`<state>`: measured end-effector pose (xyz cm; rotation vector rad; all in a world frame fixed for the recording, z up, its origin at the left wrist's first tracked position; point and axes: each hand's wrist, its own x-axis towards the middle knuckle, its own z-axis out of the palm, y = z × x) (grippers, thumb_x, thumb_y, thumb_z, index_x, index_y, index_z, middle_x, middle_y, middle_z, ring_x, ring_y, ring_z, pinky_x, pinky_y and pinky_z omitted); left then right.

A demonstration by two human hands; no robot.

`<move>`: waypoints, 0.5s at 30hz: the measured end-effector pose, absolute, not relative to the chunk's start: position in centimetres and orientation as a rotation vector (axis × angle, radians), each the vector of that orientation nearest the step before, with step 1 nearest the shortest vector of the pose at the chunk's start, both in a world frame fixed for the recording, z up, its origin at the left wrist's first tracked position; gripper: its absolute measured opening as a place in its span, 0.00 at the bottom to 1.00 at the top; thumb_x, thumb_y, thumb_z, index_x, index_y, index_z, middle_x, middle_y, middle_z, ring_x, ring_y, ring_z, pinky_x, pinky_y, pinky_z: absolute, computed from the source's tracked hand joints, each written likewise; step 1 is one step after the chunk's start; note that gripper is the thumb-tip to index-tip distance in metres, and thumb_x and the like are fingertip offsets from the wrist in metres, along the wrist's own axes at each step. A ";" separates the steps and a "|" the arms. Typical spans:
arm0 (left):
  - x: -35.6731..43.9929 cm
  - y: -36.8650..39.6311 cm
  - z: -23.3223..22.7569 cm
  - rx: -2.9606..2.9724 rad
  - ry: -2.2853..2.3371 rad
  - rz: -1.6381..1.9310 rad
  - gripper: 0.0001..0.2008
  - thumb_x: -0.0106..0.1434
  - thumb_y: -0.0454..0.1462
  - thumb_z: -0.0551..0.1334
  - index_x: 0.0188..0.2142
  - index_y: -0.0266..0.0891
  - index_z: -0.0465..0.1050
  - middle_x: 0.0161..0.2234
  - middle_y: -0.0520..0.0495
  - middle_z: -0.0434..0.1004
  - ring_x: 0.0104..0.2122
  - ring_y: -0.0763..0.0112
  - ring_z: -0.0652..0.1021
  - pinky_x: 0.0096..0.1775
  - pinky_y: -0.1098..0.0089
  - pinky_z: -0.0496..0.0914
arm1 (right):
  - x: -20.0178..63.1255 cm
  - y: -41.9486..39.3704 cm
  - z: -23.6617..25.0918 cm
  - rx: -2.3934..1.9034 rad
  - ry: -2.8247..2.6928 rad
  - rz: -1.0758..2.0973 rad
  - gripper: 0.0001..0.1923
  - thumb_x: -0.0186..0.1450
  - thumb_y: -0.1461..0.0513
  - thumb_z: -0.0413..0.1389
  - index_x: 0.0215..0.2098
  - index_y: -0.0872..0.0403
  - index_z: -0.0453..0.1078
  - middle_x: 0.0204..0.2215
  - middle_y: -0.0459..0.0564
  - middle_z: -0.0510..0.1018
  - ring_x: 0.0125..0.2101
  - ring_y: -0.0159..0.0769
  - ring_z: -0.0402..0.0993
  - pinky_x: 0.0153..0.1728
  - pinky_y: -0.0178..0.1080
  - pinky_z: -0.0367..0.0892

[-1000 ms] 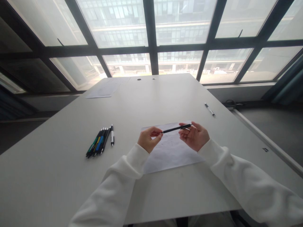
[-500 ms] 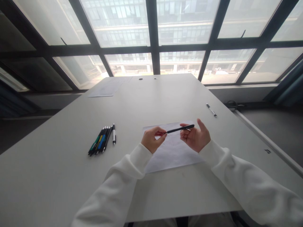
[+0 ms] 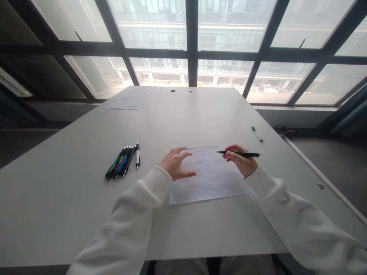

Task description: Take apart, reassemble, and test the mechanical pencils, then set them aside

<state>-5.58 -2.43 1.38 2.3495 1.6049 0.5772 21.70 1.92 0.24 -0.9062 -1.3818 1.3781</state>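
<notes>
- Gripping a black pen, the right hand has its thumb and fingers closed around the barrel, tip pointing left above the paper; whether the tip touches the sheet, I cannot tell.
- The left hand is open and holds nothing, thumb and fingers spread over the paper's left side; I cannot tell how firmly, if at all, it presses.
- If that hand bears only lightly, the sheet could slide or twist under a stroke of the pen.
- Both sleeves come close to the sheet's sides, so a cuff could drag or crease it.
- A loose hold near the tip could let the pen roll or smear a mark.
- To the left, 1 bunch of pens lies near 1 white-and-black pen; a swing of the left forearm could scatter them.
- On the right, 1 more pen rests near the table's edge, where a knock could roll it off.
</notes>
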 end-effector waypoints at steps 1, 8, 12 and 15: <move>-5.9 -2.4 1.1 2.362 1.618 0.498 0.37 0.40 0.56 0.64 0.49 0.43 0.67 0.55 0.39 0.60 0.54 0.49 0.61 0.53 0.53 0.55 | 21.8 2.2 0.2 -0.929 -1.406 1.276 0.10 0.53 0.57 0.59 0.30 0.53 0.68 0.20 0.44 0.72 0.24 0.31 0.68 0.27 0.36 0.63; -5.1 -2.3 0.0 2.368 1.627 0.239 0.44 0.38 0.62 0.60 0.52 0.44 0.64 0.57 0.36 0.57 0.55 0.46 0.59 0.52 0.52 0.56 | 20.7 1.5 0.2 -1.027 -1.743 1.077 0.09 0.57 0.56 0.53 0.28 0.54 0.69 0.22 0.47 0.73 0.25 0.33 0.68 0.27 0.36 0.62; -5.0 -2.3 -0.1 2.379 1.623 0.249 0.44 0.38 0.62 0.59 0.52 0.43 0.64 0.57 0.36 0.57 0.55 0.46 0.60 0.52 0.53 0.56 | 19.6 1.1 -1.0 -1.145 -1.859 0.971 0.06 0.54 0.59 0.56 0.24 0.54 0.66 0.19 0.45 0.72 0.22 0.32 0.67 0.24 0.35 0.60; -5.1 -2.3 -0.1 2.379 1.624 0.248 0.44 0.38 0.62 0.59 0.52 0.44 0.64 0.57 0.36 0.57 0.55 0.46 0.60 0.52 0.53 0.56 | 19.2 1.2 -1.9 -1.185 -1.856 1.001 0.08 0.54 0.60 0.54 0.20 0.53 0.62 0.17 0.45 0.72 0.20 0.31 0.67 0.22 0.34 0.59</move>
